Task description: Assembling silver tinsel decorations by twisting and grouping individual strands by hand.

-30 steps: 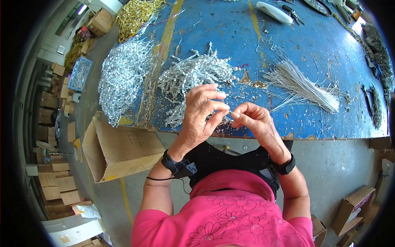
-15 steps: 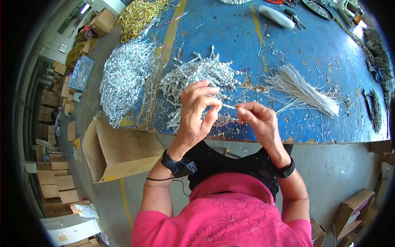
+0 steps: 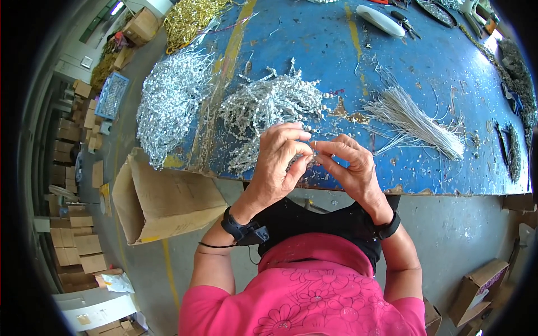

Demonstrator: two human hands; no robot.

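Above the blue table's near edge, my left hand (image 3: 279, 159) pinches thumb and forefinger together. My right hand (image 3: 354, 168) meets it, thumb and forefinger closed almost against the left fingertips. A thin whitish cord runs between them, now mostly hidden by the fingers. Just beyond my left hand lies a loose heap of silver tinsel strands (image 3: 274, 101). Right of my right hand rests a bundle of thin silvery-white cords (image 3: 414, 123), fanned out at its far left end.
The blue table (image 3: 314, 50) is strewn with silver flecks. A bigger silver tinsel pile (image 3: 171, 103) and gold tinsel (image 3: 193, 22) lie left. Pliers (image 3: 404, 23) sit far right of centre, beside a pale oblong object (image 3: 380, 21). An open cardboard box (image 3: 174, 196) stands below the left edge.
My hands have come closer together, and the left has dropped slightly nearer to me. The whitish cord that showed taut between the fingertips is now mostly covered.
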